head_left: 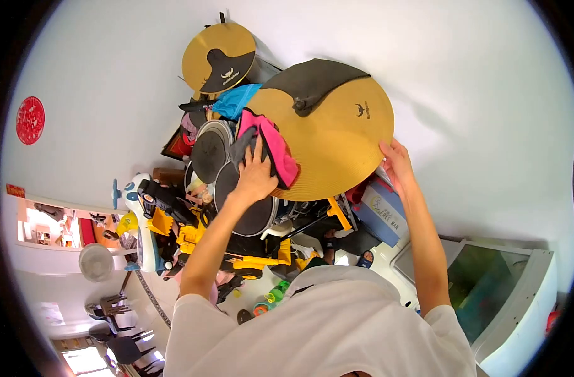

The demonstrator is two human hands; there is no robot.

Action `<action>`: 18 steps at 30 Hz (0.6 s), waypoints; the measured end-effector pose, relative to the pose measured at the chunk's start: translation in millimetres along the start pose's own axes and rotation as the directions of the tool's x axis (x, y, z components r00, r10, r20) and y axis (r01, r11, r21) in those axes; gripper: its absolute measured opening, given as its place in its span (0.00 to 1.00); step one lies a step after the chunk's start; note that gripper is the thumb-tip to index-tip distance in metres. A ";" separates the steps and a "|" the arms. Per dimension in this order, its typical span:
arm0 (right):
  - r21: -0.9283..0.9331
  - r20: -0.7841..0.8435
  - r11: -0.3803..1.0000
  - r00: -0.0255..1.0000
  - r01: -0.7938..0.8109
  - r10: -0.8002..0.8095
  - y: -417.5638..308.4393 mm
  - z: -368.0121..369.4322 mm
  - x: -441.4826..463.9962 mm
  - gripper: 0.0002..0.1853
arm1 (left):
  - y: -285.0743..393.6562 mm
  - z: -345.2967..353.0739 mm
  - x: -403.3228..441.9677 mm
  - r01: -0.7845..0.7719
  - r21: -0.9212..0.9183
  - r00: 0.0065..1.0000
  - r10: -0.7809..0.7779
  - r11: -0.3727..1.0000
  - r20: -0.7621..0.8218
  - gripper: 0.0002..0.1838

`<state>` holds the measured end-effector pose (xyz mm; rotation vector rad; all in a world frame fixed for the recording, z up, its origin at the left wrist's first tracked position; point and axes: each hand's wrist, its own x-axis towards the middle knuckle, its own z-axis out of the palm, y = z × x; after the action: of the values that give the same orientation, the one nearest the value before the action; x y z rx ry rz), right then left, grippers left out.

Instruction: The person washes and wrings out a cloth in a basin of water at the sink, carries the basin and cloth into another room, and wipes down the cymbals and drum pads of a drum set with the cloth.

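Observation:
A large gold cymbal [337,147] with a black section fills the middle of the view, tilted over a drum kit. My left hand [255,176] presses a pink and grey cloth [276,151] against the cymbal's left side, fingers spread over the grey part. At the cymbal's right rim is my right hand [397,164], its thumb on the edge and its other fingers partly hidden behind. Beneath the left forearm and hand lie dark drum pads [210,156]. Beyond them stands a smaller gold and black cymbal [219,58], with a blue cloth [235,102] hanging nearby.
Yellow toy trucks [252,261] and a white toy [146,220] crowd the left. A blue-grey box [384,210] stands below the right hand. A white-framed glass cabinet [494,289] is at the lower right. Green and orange items [271,298] lie on the floor near my body.

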<state>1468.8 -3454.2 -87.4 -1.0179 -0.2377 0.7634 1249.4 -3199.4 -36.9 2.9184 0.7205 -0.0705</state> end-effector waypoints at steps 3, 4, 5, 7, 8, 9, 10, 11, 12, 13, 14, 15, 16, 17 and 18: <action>0.021 0.030 1.000 0.999 0.010 -0.011 7.1 -0.2 -0.4 0.17 | -29.3 29.5 30.0 -0.023 0.050 0.982 0.032 0.998 -0.184 0.29; 0.026 0.035 1.000 0.999 0.004 -0.005 9.4 -0.3 0.6 0.18 | -36.6 33.2 41.5 -0.020 0.033 0.972 0.027 0.999 -0.232 0.28; 0.030 0.039 1.000 0.999 -0.001 0.000 10.5 -1.7 0.9 0.18 | -42.1 35.6 54.3 -0.003 0.029 0.963 0.010 1.000 -0.268 0.27; 0.031 0.049 0.999 0.999 -0.004 0.002 9.8 -3.4 2.8 0.19 | -53.3 38.1 88.1 0.059 -0.004 0.968 -0.058 0.998 -0.242 0.27; 0.033 0.054 0.999 0.999 -0.004 0.002 10.4 -3.2 2.7 0.19 | -59.7 41.1 107.2 0.084 -0.007 0.969 -0.083 0.996 -0.233 0.27; 0.035 0.057 0.999 0.998 -0.003 0.001 10.7 -3.1 2.0 0.19 | -66.7 44.3 127.2 0.099 -0.028 0.972 -0.103 0.995 -0.212 0.27; 0.029 0.033 1.000 0.999 -0.007 0.006 9.9 -0.3 1.0 0.19 | -71.4 44.0 147.1 0.113 -0.048 0.974 -0.120 0.992 -0.190 0.28; 0.024 0.008 1.000 1.000 -0.010 0.010 8.3 4.3 -0.4 0.19 | -73.1 42.7 165.2 0.141 -0.026 0.977 -0.143 0.990 -0.160 0.28; 0.018 -0.016 1.000 1.000 -0.014 0.014 7.6 6.9 -1.5 0.19 | -75.1 45.3 183.1 0.140 -0.056 0.974 -0.148 0.989 -0.171 0.28; 0.015 -0.025 1.000 1.000 -0.012 0.012 7.9 7.9 -1.8 0.18 | -72.9 43.0 197.5 0.151 -0.088 0.973 -0.164 0.985 -0.162 0.27; 0.013 -0.036 1.000 0.999 -0.010 0.010 8.7 8.6 -2.4 0.18 | -70.1 41.5 209.1 0.161 -0.119 0.972 -0.178 0.980 -0.151 0.26; 0.011 -0.047 1.000 0.999 -0.009 0.010 9.1 8.3 -3.2 0.18 | -69.8 42.5 216.9 0.136 -0.114 0.975 -0.153 0.984 -0.160 0.25; 0.008 -0.053 1.000 0.999 -0.003 0.003 10.7 4.9 -3.0 0.17 | -70.4 45.1 221.5 0.113 -0.109 0.977 -0.130 0.988 -0.167 0.25; 0.005 -0.058 1.000 0.998 0.001 -0.001 13.3 -0.1 -2.1 0.17 | -71.7 48.9 221.9 0.092 -0.104 0.979 -0.109 0.990 -0.172 0.24; 0.002 -0.061 1.000 0.998 0.005 -0.005 12.4 1.5 -1.4 0.17 | -74.8 53.7 217.9 0.011 -0.106 0.979 -0.032 0.994 -0.199 0.23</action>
<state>1461.3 -3450.4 -96.7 -1.0368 -0.1872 0.7267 1406.5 -3041.2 -116.0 2.8437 0.7601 0.2553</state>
